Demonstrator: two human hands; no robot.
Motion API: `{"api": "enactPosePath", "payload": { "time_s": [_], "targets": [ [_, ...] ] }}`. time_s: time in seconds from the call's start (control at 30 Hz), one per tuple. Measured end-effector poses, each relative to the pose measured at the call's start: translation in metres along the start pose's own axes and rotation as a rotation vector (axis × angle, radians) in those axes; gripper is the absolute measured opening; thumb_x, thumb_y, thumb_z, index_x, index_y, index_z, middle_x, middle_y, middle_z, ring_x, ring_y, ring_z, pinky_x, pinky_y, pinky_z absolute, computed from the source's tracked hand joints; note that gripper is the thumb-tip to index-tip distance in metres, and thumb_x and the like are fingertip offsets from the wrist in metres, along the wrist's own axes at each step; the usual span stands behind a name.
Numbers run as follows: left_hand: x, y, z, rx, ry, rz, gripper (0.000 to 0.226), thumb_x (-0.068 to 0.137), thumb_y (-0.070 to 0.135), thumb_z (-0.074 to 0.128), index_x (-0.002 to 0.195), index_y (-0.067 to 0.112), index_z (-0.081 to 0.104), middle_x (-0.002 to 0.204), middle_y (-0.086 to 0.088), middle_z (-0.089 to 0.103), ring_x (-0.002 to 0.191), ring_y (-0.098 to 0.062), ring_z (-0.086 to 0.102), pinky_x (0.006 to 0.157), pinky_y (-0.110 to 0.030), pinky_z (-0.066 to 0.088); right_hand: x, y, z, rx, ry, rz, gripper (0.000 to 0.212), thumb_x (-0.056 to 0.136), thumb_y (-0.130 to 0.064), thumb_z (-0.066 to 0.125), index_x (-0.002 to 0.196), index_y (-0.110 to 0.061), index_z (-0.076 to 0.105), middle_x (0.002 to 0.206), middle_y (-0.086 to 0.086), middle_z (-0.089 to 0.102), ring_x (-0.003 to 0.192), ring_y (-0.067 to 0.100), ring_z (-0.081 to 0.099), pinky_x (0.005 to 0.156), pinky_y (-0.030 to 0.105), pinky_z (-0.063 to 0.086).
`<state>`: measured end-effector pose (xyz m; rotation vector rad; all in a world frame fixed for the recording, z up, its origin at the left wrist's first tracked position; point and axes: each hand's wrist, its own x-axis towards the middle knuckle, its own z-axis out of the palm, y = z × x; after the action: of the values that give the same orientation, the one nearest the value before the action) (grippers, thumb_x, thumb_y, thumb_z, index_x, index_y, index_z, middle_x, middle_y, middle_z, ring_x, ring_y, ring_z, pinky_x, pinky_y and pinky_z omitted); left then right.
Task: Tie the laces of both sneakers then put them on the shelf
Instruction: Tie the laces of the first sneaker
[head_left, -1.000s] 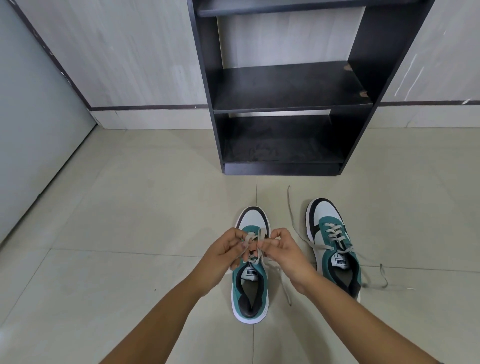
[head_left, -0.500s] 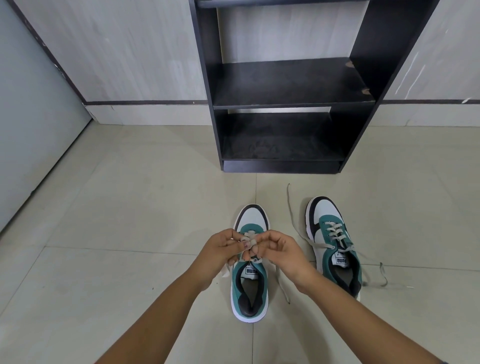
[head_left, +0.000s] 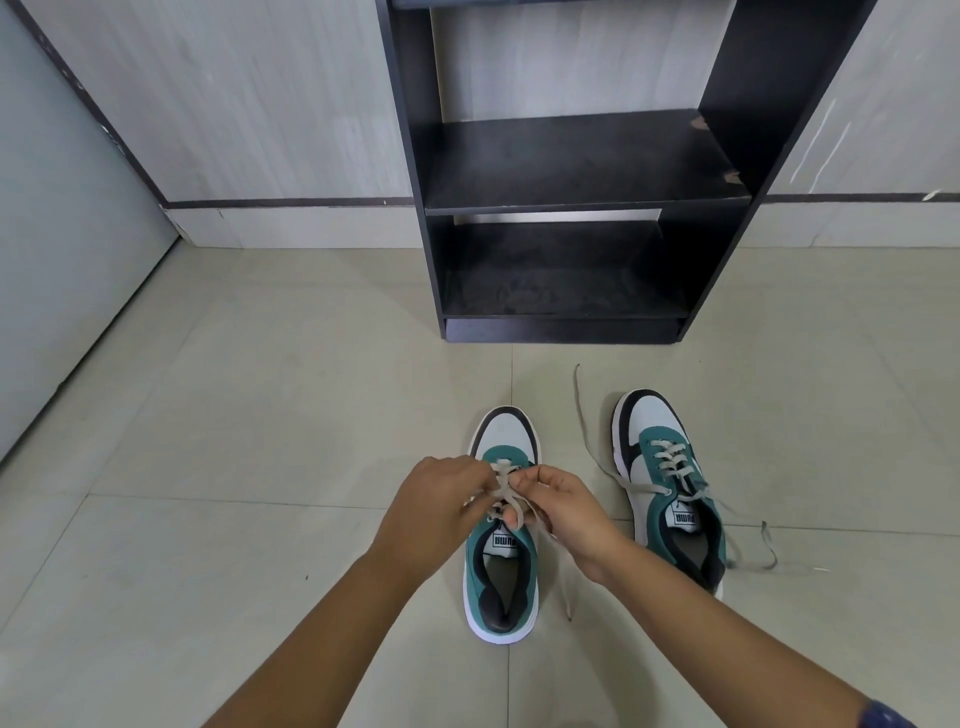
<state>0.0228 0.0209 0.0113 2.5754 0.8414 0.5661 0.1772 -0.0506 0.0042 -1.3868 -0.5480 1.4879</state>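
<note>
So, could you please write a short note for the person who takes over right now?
Left hand: pinching the laces of the left sneaker.
Right hand: grip on the same laces, knot in progress.
Right sneaker: on the floor, laces loose and trailing.
Black shelf: holds nothing visible.
Done: nothing finished.
Left: finish this knot, tie the right sneaker, put both on the shelf.
</note>
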Motion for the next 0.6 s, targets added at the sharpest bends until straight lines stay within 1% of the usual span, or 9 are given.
{"api": "enactPosePath", "payload": {
  "time_s": [0.1,0.17,0.23,0.27,0.33,0.4,0.47,0.53,0.6],
  "targets": [
    [-0.001,-0.004,0.003,0.203,0.022,0.305,0.005,0.085,0.016,0.052,0.085,0.018,0.057,0.094,0.002,0.071,0.061,-0.016,0.055,0.061,-0.027,0.044,0.003,-0.004,0.0,-0.039,-0.028,0.059,0.017,0.093,-0.01,0.054,0.079,-0.007,0.063,0.053,0.0,0.067,0.05,0.01,0.062,0.058,0.018,0.051],
    [-0.001,-0.004,0.002,0.266,0.027,0.373,0.009,0.087,0.015,0.049,0.086,0.018,0.058,0.089,0.003,0.072,0.059,-0.015,0.052,0.061,-0.025,0.041,0.005,-0.004,0.0,-0.053,-0.046,0.078,0.019,0.092,-0.011,0.056,0.076,-0.007,0.064,0.051,0.0,0.066,0.048,0.008,0.06,0.059,0.018,0.05],
    [0.0,-0.004,0.003,0.303,-0.008,0.348,0.009,0.086,0.013,0.05,0.082,0.016,0.057,0.075,0.001,0.068,0.055,-0.017,0.052,0.057,-0.026,0.04,0.006,-0.003,0.0,-0.024,-0.045,0.073,0.018,0.093,-0.011,0.054,0.08,-0.006,0.065,0.053,0.002,0.066,0.05,0.01,0.06,0.061,0.02,0.051],
    [0.001,-0.002,0.002,0.293,-0.042,0.274,0.006,0.083,0.009,0.055,0.081,0.014,0.056,0.07,0.0,0.065,0.053,-0.018,0.052,0.054,-0.026,0.038,0.006,-0.002,0.0,0.008,-0.028,0.065,0.017,0.094,-0.012,0.052,0.084,-0.006,0.064,0.056,0.003,0.066,0.053,0.011,0.061,0.063,0.021,0.052],
    [0.005,0.005,-0.001,0.122,-0.152,-0.011,0.013,0.082,0.006,0.059,0.082,0.013,0.049,0.069,-0.004,0.06,0.055,-0.019,0.051,0.051,-0.023,0.032,0.004,0.001,0.0,0.06,0.011,0.035,0.019,0.097,-0.018,0.047,0.082,-0.01,0.058,0.063,0.005,0.065,0.06,0.014,0.061,0.066,0.022,0.052],
    [0.008,0.008,-0.004,-0.215,-0.3,-0.358,0.014,0.089,0.012,0.055,0.082,0.015,0.043,0.077,-0.006,0.059,0.059,-0.013,0.047,0.052,-0.022,0.032,0.001,0.003,0.002,0.048,0.012,0.004,0.032,0.099,-0.023,0.042,0.07,-0.014,0.05,0.064,0.007,0.061,0.062,0.014,0.059,0.063,0.018,0.05],
    [0.015,0.008,-0.009,-0.53,-0.4,-0.627,0.017,0.086,0.01,0.059,0.077,0.014,0.045,0.078,-0.008,0.057,0.062,-0.013,0.045,0.055,-0.022,0.036,-0.003,0.002,0.004,-0.001,0.027,-0.024,0.043,0.1,-0.025,0.037,0.059,-0.014,0.044,0.06,0.005,0.057,0.055,0.01,0.056,0.058,0.012,0.048],
    [0.021,0.007,-0.015,-0.749,-0.419,-0.79,0.019,0.083,0.005,0.061,0.074,0.012,0.047,0.076,-0.01,0.054,0.058,-0.015,0.041,0.055,-0.023,0.036,-0.007,0.002,0.005,-0.115,0.072,-0.077,0.045,0.1,-0.025,0.038,0.057,-0.014,0.044,0.059,0.0,0.055,0.056,0.006,0.054,0.061,0.009,0.045],
    [0.025,0.007,-0.017,-0.919,-0.365,-0.894,0.019,0.083,0.003,0.062,0.073,0.011,0.048,0.072,-0.011,0.054,0.05,-0.013,0.035,0.053,-0.024,0.035,-0.009,0.006,0.002,-0.313,0.144,-0.203,0.039,0.096,-0.027,0.046,0.06,-0.016,0.056,0.076,-0.002,0.057,0.075,0.006,0.056,0.075,0.013,0.043]
  ]
}}
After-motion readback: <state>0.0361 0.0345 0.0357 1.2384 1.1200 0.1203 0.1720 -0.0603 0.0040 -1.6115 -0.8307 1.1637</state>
